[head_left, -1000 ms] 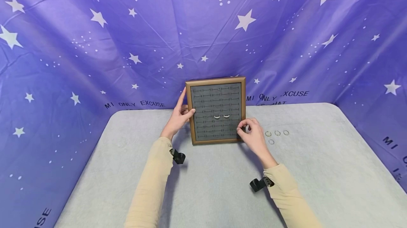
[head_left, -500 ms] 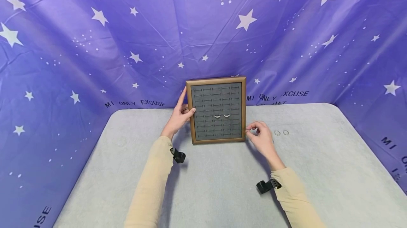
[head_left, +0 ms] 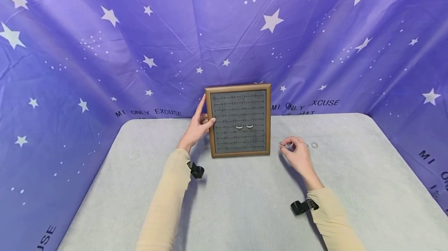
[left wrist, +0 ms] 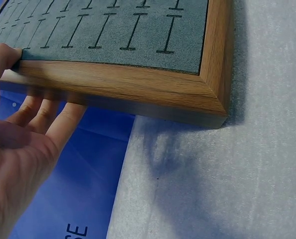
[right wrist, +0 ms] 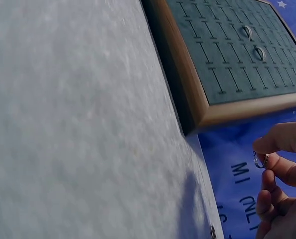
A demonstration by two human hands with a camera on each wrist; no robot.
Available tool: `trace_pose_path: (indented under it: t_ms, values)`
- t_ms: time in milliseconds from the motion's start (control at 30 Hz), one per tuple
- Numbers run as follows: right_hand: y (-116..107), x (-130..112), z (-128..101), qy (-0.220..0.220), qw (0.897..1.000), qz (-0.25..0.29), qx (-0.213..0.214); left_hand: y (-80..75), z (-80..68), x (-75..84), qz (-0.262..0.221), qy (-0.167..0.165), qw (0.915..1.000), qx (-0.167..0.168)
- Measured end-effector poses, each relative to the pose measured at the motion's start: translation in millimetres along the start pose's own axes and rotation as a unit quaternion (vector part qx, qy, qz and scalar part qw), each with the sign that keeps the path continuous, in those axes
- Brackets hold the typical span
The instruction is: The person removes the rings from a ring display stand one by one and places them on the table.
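One purple-blue curtain (head_left: 224,29), white stars and dark lettering, hanging behind and on both sides. Pale grey surface (head_left: 238,204) in front of it. Two cream sleeves reach in from the near side: left sleeve (head_left: 164,200), right sleeve (head_left: 334,220).

Framed ring panel (head_left: 241,105): brown wood-look border, dark grey slotted face, standing tilted back on the surface, mid-width, toward the rear edge.

Hands well apart. Left hand (head_left: 195,131) clamped on the panel's left side, thumb over the front border, fingers behind. Right hand (head_left: 300,157) off to the right of the panel, clear of it, thumb and finger pinching a small metal ring. Black wrist cameras (head_left: 198,170) on both wrists.

Rings, smallest: pinched ring (right wrist: 265,161) in the right fingertips; two seated rings (head_left: 239,127) side by side in neighbouring slots, below mid-height; loose ring (head_left: 312,146) lying on the surface just beyond the right hand, another partly hidden beside it.
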State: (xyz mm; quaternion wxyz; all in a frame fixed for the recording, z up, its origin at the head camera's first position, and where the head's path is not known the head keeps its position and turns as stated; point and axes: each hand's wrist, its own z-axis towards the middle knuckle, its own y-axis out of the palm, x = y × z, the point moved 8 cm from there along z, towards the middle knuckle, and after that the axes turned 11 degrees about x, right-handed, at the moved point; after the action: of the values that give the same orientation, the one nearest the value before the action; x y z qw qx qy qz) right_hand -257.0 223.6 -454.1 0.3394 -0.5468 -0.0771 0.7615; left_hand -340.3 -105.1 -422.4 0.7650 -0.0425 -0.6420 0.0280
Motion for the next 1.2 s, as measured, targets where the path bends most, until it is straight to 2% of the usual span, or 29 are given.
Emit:
trace_pose_path:
  t_ms: [367,600,933,1200]
  values:
    - [-22.8,14.4,3.0,0.004,1.000,-0.017,0.018,2.1,2.2,-0.2,-0.010,0.001,0.9999,-0.009]
    - [-33.3,24.0,0.4,-0.003,0.999,-0.042,0.002,3.4,0.6,3.9,-0.029,0.002,0.9993,-0.024]
    - [-47.7,38.2,0.4,-0.011,0.998,-0.064,-0.007,2.7,1.7,1.0,-0.031,-0.004,0.9993,-0.021]
    - [-54.4,49.2,2.1,-0.002,0.995,-0.095,-0.033,1.2,0.9,2.0,-0.034,0.000,0.9992,-0.021]
